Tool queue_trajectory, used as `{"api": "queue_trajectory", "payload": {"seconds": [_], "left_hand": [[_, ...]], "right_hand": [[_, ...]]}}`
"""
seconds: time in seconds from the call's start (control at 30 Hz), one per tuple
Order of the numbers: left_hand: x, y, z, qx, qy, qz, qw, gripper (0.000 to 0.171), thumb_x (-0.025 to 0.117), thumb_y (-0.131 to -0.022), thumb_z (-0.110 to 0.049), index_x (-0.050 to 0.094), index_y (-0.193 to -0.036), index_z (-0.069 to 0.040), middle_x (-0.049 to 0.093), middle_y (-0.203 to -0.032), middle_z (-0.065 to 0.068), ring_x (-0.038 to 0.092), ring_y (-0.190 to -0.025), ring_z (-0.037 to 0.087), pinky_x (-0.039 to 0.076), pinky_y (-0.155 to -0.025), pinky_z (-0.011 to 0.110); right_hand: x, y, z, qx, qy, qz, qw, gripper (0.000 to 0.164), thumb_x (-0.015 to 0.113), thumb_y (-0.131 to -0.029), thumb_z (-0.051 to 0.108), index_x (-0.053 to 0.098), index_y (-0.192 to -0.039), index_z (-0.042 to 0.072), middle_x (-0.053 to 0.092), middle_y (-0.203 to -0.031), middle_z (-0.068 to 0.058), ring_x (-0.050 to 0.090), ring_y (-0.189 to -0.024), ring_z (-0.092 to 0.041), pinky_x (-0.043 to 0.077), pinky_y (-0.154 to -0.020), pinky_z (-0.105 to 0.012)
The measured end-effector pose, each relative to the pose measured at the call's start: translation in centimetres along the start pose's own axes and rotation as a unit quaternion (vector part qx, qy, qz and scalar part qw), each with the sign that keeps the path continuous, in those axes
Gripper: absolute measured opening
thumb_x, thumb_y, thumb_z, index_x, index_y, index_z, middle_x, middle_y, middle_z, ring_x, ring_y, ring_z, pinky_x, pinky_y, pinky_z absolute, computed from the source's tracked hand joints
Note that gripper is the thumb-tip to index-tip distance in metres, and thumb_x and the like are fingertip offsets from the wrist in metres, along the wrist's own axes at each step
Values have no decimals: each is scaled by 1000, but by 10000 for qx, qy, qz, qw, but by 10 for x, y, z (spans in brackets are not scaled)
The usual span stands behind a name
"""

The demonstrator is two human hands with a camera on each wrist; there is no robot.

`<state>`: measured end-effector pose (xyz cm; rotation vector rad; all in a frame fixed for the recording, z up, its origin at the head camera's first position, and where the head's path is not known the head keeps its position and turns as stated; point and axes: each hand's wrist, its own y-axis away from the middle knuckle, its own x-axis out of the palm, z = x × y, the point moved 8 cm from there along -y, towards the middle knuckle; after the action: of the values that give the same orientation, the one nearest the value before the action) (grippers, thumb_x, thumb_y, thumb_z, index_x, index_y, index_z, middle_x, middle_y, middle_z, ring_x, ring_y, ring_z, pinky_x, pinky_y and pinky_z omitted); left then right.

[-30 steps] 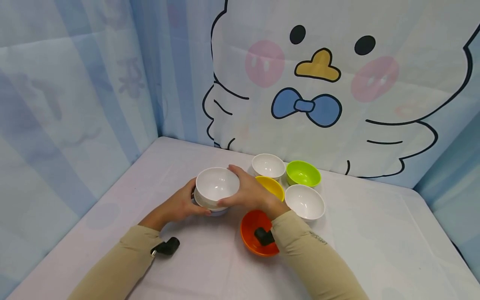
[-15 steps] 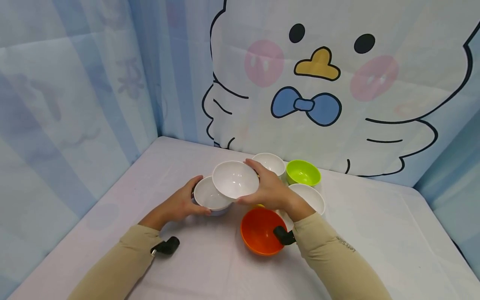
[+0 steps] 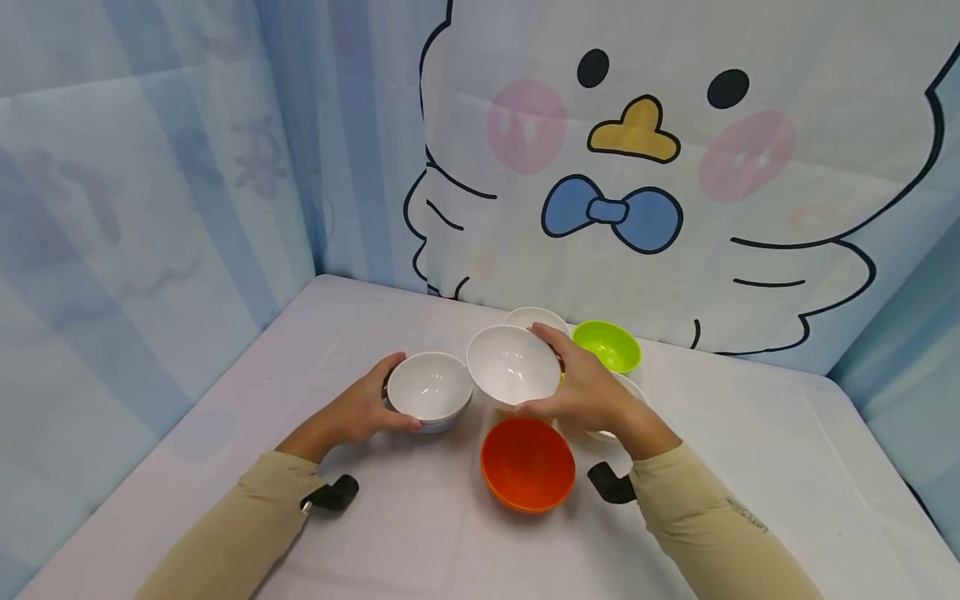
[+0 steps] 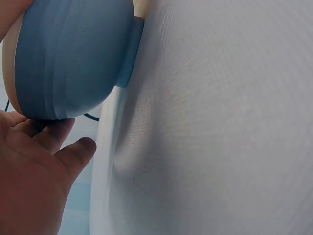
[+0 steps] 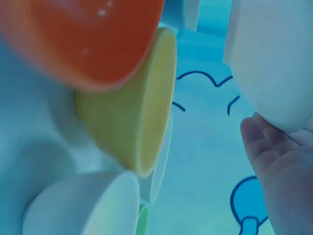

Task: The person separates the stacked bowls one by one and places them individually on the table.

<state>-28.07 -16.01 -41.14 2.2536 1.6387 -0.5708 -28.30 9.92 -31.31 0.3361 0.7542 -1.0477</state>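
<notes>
My left hand [image 3: 363,406] grips a bowl [image 3: 431,385] with a white inside at its left side, fingers behind and thumb in front. Its blue outside [image 4: 73,54] and foot show in the left wrist view, the foot close to the tabletop. To the right, my right hand [image 3: 588,392] holds a white bowl [image 3: 512,364] by its right side, thumb at the front, raised above the other bowls. The right wrist view shows the pale outside of that white bowl [image 5: 279,58] over the fingertips. An orange bowl [image 3: 528,464] stands nearer the front edge.
Behind the right hand stand a white bowl [image 3: 538,316], a green bowl [image 3: 609,345] and another white bowl [image 5: 83,208], partly hidden. A yellow bowl [image 5: 117,112] beside the orange one is mostly covered in the head view. A printed curtain [image 3: 375,150] borders the table.
My right hand has lifted the white bowl off the bowl in my left hand and carried it to the right. The left hand has stayed in place.
</notes>
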Motion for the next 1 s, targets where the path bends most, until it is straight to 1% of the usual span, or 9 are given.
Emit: {"api": "queue_trajectory", "payload": {"seconds": [0.13,0.23,0.47,0.57,0.67,0.8,0.93,1.0], "left_hand": [[1,0,0,-13,-30,8,10000,117,90,-74,-30,13,-155,6,31,-155,25,35,-139,41,28,-114,56],[1,-1,-1,-20,-51,10,10000,117,90,-74,-30,14,-155,6,31,-155,26,35,-139,40,27,-114,55],[1,0,-1,-88,-120,24,9999,117,90,-74,-31,13,-156,5,32,-155,25,35,-140,40,27,-114,55],[1,0,-1,-103,-111,9,9999,117,90,-74,-31,13,-156,5,32,-155,25,35,-140,40,27,-115,55],[1,0,1,-94,-105,4,9999,117,90,-74,-31,13,-156,4,32,-155,24,34,-140,40,26,-115,55],[0,0,1,-87,-82,13,9999,117,90,-74,-31,13,-156,4,31,-156,24,33,-141,40,26,-115,55],[0,-1,1,-65,-53,34,10000,117,90,-75,-31,13,-156,5,30,-156,24,33,-141,40,25,-115,55],[0,-1,1,-57,-68,37,10000,117,90,-75,-31,13,-156,5,30,-156,24,33,-141,40,25,-115,56]], "right_hand": [[-8,11,-12,74,108,-87,9999,104,87,-71,36,32,-154,7,42,-151,-14,50,-125,-37,51,-95,-51],[-13,22,-23,102,115,-137,9998,103,87,-72,36,34,-154,5,41,-152,-15,48,-127,-39,50,-96,-53],[-21,47,-44,304,66,-164,9994,104,87,-73,37,32,-153,3,41,-151,-17,48,-126,-42,52,-94,-52],[-24,54,-50,329,61,-183,9993,104,88,-73,36,32,-154,2,40,-152,-18,48,-126,-43,52,-94,-52],[-26,61,-53,274,67,-228,9993,103,88,-73,34,32,-153,0,42,-150,-19,49,-124,-43,50,-95,-54],[-28,69,-57,290,90,-285,9991,101,89,-72,32,34,-152,1,46,-146,-19,50,-122,-44,50,-94,-56],[-28,80,-62,435,195,-359,9982,100,90,-72,33,36,-151,3,46,-145,-20,51,-120,-44,52,-91,-55],[-27,85,-64,489,236,-408,9977,101,90,-71,34,36,-150,2,46,-146,-21,52,-118,-44,52,-91,-54]]}}
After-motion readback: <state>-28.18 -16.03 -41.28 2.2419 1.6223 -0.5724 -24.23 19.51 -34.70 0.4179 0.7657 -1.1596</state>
